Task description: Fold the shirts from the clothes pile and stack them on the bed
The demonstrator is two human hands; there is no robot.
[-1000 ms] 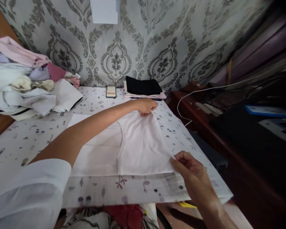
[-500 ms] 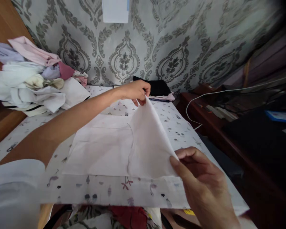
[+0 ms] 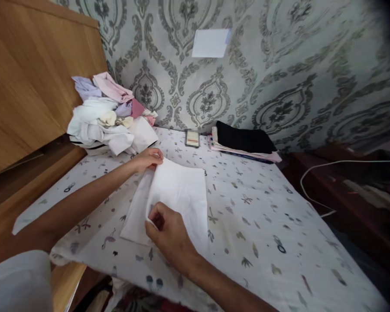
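A white cloth (image 3: 182,190) lies partly folded over itself on the printed sheet, its upper layer brought across toward the left. My left hand (image 3: 147,159) pinches the far left corner of that layer. At the near end of the same folded edge, my right hand (image 3: 169,229) grips the cloth between thumb and fingers. The lower layer shows as a strip to the left of the edge. What kind of garment or linen it is, I cannot make out.
A heap of crumpled clothes (image 3: 107,121) sits at the back left beside a wooden cabinet (image 3: 42,78). Folded clothes with a black piece on top (image 3: 243,138) lie by the wall. A small card-like item (image 3: 192,138) is between them. A white cable (image 3: 344,162) runs at right.
Both hands have carried the cloth's right edge leftward, folding it over the rest. The view has swung, so the clothes heap and stack appear farther right.
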